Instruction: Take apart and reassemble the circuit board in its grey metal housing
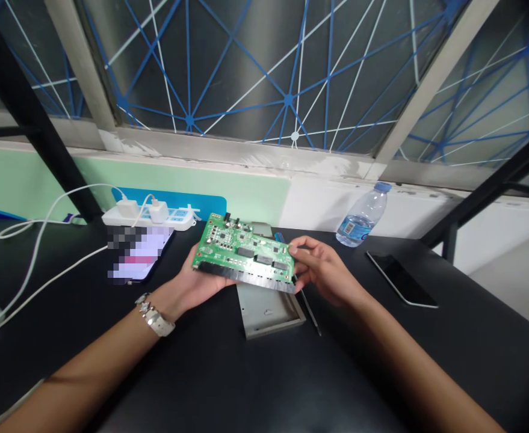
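Circuit board: a green rectangular printed circuit board (245, 251) with black chips and a long glossy black strip along its near edge is held above the open grey metal tray (264, 310), tilted with its component face toward the person.
Left hand: the left hand (192, 282) grips the board's left end from beneath, palm up; most of its fingers are hidden under the board.
Right hand: the right hand (321, 267) pinches the board's right end between thumb and fingers.
Metal tray: it lies on the black tabletop (264, 385), partly covered from view by the board.
Screwdriver: a thin metal-shafted tool with a blue handle, apparently a screwdriver (310, 310), lies just right of the tray, touched by neither hand as far as can be told.
Around the tray: a clear blue-capped water bottle (358, 219) stands beyond it to the right.
Step in hand: seemingly handling or checking the bare board outside the tray; whether it is going in or coming out cannot be told.
Next move: any lowering would call for a steady two-handed edge hold, levelling the board and sparing its components.
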Demonstrator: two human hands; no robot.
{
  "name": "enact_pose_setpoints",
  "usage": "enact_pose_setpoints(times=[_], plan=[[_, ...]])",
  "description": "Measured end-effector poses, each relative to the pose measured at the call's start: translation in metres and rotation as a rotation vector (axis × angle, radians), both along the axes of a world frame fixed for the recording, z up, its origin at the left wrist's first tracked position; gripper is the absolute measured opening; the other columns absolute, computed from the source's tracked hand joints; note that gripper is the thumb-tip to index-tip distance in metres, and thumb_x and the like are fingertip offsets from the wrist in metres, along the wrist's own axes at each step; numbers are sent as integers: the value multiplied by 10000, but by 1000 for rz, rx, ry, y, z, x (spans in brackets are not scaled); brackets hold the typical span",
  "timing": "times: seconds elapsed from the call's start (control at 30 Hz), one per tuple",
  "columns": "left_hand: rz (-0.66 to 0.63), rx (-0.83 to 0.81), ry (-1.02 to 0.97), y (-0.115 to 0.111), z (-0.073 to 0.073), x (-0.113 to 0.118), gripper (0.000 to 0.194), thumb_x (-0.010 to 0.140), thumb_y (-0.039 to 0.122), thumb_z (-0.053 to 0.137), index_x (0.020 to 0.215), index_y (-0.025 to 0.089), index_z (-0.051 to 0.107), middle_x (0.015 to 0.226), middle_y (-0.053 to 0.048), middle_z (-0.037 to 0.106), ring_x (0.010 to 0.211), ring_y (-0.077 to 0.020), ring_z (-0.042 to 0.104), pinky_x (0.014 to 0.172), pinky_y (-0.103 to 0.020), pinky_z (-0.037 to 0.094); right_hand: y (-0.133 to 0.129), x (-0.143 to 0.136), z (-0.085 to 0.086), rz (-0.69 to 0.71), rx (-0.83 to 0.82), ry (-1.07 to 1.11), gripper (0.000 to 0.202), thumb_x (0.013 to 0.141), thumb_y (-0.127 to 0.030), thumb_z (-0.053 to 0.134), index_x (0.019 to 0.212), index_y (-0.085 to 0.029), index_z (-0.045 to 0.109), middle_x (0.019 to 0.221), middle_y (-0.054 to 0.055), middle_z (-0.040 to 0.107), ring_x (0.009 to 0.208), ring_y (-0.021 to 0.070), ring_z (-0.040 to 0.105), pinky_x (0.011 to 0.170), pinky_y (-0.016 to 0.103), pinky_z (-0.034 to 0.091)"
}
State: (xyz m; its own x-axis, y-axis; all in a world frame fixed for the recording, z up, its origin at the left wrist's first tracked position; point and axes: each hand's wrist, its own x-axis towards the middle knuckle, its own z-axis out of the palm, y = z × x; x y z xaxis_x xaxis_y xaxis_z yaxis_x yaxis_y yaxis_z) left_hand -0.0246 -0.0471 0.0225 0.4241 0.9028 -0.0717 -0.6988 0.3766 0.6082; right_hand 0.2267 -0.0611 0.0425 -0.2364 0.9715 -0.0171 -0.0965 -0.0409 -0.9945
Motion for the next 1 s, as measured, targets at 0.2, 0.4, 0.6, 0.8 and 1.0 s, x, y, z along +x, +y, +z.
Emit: enact_pose_setpoints(times=[0.2, 0.4, 0.6, 0.8, 1.0], plan=[[-107, -61, 67, 9, 16, -13, 469, 884, 497, 532, 1112, 112, 671, 934, -206, 726, 870, -363, 706, 722, -478, 569, 6, 8, 1, -115, 82, -34, 337, 767, -417, 764, 909, -204, 545, 679, -17, 660, 521, 117, 633, 487, 241, 547], [-15, -111, 227, 3, 22, -8, 505, 889, 572, 515, 1009, 117, 698, 727, -161, 700, 582, -288, 663, 491, -381, 523, 8, 3, -5, -164, 103, -53, 350, 741, -438, 781, 895, -186, 593, 657, -12, 672, 544, 116, 629, 515, 227, 520], [89, -111, 317, 1, 20, -5, 449, 891, 560, 543, 1011, 150, 681, 558, -74, 646, 452, -195, 575, 333, -214, 336, 8, 1, -9, -179, 186, -121, 295, 786, -434, 740, 877, -169, 649, 687, -2, 637, 595, 115, 590, 517, 231, 530], [222, -26, 373, 1, 20, -5, 401, 897, 492, 487, 951, 149, 686, 492, -32, 585, 371, -170, 494, 286, -229, 268, 4, -2, -13, -153, 375, -316, 306, 883, -479, 613, 918, -180, 670, 809, 22, 605, 591, 113, 531, 467, 233, 499], [301, 69, 525, -1, 9, 1, 350, 877, 488, 550, 839, 168, 687, 474, -9, 548, 365, -149, 471, 290, -233, 257, -4, -11, -17, -56, 445, -469, 356, 954, -452, 518, 800, -160, 651, 704, -3, 552, 639, 125, 490, 590, 256, 424]])
